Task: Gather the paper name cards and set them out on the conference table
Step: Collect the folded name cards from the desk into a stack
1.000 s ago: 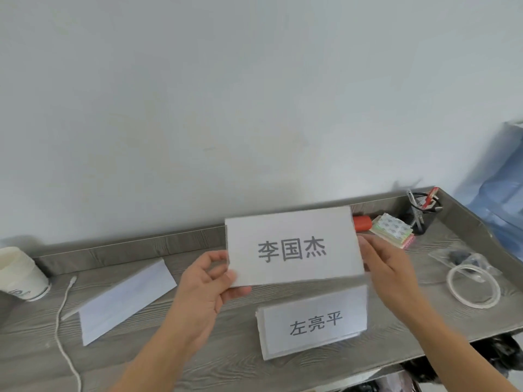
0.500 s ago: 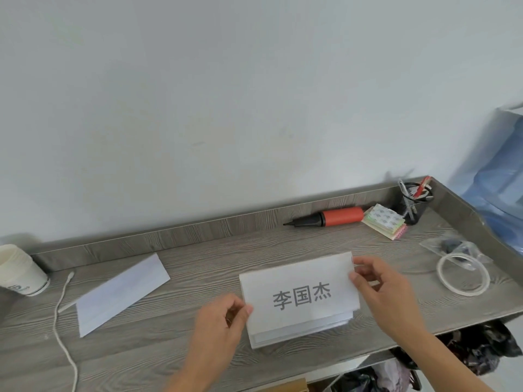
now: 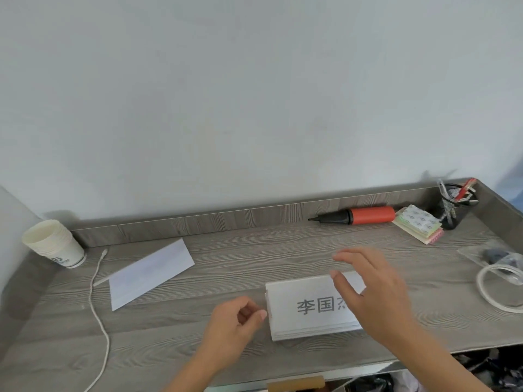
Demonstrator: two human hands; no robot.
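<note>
A stack of white paper name cards (image 3: 308,306) lies on the grey wood-grain table (image 3: 254,258), its top card printed with black characters. My right hand (image 3: 370,295) hovers above the stack's right side with fingers spread and holds nothing. My left hand (image 3: 232,329) sits just left of the stack, fingers loosely curled, thumb tip near the stack's left edge, holding nothing. Another white folded name card (image 3: 150,271) lies apart on the table's left part, blank side up.
A stack of paper cups (image 3: 53,244) stands at the far left beside a white cable (image 3: 97,301). At the back right lie a red and black pump (image 3: 356,215), sticky notes (image 3: 418,224) and a pen holder (image 3: 455,205). A tape ring (image 3: 498,287) lies at the right edge.
The card I held up with both hands has been laid on top of the stack. Both hands have let go; the right hand has lifted over the stack.
</note>
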